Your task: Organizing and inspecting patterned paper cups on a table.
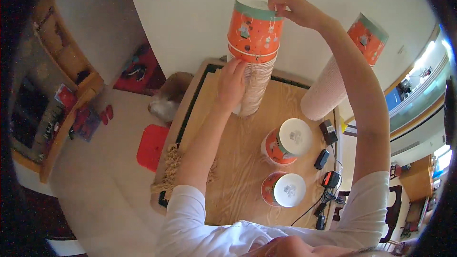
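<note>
A tall stack of nested, upturned paper buckets (257, 85) stands on the table. The rims of its lower part show as pale ridges, wrapped in what looks like clear plastic. An orange paper bucket with a green band (254, 31) caps it, bottom up. With bent fingers my left hand (231, 85) grips near the rim of this bucket, at the side of the stack. My right hand (296, 9) reaches over from the right, thumb and fingers closed on the bucket's upper edge. The exact fingertip contact of both hands is partly hidden.
A second tall bucket stack (328, 85) leans at the back right. Two shorter upturned buckets, one farther (295, 136) and one nearer (289, 190), sit on the wooden table (238, 162). Black adapters with cables (328, 195) line its right edge. A red stool (151, 147) stands left.
</note>
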Available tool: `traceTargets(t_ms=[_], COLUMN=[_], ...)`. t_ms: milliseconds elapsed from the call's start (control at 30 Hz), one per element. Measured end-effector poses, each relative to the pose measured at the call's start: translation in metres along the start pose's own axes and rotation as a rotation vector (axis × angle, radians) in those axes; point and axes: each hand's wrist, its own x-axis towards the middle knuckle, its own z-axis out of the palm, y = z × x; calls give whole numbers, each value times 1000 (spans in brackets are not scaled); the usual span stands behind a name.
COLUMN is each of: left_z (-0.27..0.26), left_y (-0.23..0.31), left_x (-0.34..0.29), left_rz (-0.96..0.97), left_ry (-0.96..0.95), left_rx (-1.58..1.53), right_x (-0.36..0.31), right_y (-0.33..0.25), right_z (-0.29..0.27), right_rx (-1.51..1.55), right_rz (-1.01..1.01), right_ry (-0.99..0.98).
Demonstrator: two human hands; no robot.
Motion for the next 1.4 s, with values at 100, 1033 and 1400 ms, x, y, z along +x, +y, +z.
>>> traceTargets(t_ms=[100,1033,1400], left_z=[-3,-30,-166], left_y=[4,32,93], left_x=[4,7,-306], left_rz=[-21,63,-669], left_ry=[-27,-237,-549], left_rx=[5,335,-132], right_x=[0,-44,-382], right_y=[4,-50,-280], right_z=[6,56,195], right_rx=[-5,-190,17], right_rz=[-43,146,567], right_ry=[-17,506,-561])
